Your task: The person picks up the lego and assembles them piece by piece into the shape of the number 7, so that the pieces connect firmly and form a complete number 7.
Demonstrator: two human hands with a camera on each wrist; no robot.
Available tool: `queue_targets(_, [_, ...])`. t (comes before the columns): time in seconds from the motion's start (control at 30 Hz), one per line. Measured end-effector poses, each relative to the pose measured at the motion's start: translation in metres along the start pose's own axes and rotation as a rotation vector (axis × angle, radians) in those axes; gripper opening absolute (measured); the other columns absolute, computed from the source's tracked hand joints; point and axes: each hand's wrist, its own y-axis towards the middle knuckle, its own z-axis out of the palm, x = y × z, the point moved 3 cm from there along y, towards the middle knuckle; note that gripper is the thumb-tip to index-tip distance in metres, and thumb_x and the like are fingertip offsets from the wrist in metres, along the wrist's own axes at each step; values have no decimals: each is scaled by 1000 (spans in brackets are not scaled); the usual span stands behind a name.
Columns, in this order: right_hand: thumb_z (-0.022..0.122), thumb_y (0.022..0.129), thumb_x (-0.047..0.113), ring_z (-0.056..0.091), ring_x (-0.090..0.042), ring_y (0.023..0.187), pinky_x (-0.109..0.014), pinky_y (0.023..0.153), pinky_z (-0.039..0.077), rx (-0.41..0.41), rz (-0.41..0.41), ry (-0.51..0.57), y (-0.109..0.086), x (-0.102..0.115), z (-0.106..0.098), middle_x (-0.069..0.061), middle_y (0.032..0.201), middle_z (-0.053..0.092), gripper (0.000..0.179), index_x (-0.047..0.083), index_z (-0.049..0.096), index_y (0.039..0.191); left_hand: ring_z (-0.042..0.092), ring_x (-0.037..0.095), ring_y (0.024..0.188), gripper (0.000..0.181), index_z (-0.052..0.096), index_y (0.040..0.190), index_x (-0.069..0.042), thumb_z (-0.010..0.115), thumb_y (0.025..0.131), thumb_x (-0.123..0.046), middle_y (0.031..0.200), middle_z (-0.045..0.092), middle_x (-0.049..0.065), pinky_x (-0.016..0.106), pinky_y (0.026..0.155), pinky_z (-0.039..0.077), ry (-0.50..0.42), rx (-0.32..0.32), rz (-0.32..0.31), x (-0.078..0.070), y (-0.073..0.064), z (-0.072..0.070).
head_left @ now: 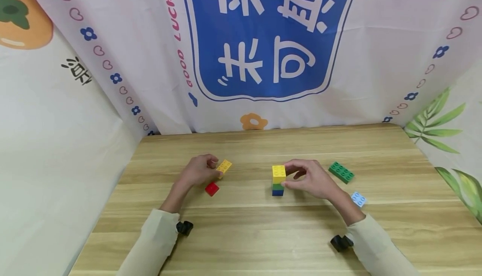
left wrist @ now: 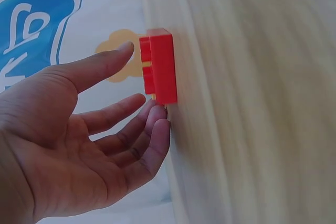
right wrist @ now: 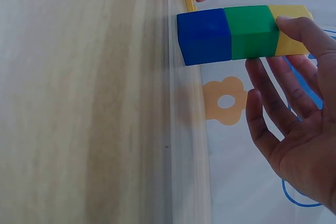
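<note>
A stack of three toy building bricks stands upright on the table: blue (right wrist: 205, 36) at the bottom, green (right wrist: 252, 32) in the middle, yellow (head_left: 278, 172) on top. My right hand (head_left: 310, 180) pinches the top yellow brick, with the thumb on one side and fingers on the other. On the left, my left hand (head_left: 197, 171) has loosely bent fingers and a raised thumb right at a long yellow brick (head_left: 225, 166) lying flat. Nearer to me lies a red brick (head_left: 212, 189), studs up. In the left wrist view that red brick hides most of the yellow one.
To the right of my right hand lie a long green brick (head_left: 341, 172) and a light blue brick (head_left: 358, 199). Behind the wooden table (head_left: 241, 234) hangs a printed white cloth (head_left: 158, 58), which also covers the sides.
</note>
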Motion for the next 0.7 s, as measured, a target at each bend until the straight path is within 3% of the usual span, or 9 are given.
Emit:
queue_targets(0.43, [88, 91, 28, 74, -23, 106, -36, 93, 62, 5, 12, 0, -1, 1, 0, -4, 120, 79, 43, 15, 75, 130, 64, 18, 90, 48, 69, 129, -1, 88, 86, -12, 107, 68, 8, 25, 74, 53, 69, 39, 12, -10, 5, 8])
queue_targets(0.7, [88, 91, 28, 74, -23, 106, -33, 92, 62, 6, 13, 1, -1, 2, 0, -4, 120, 79, 42, 15, 75, 129, 66, 20, 93, 42, 73, 126, -1, 77, 84, -4, 112, 72, 12, 27, 77, 58, 74, 7, 19, -11, 2, 4])
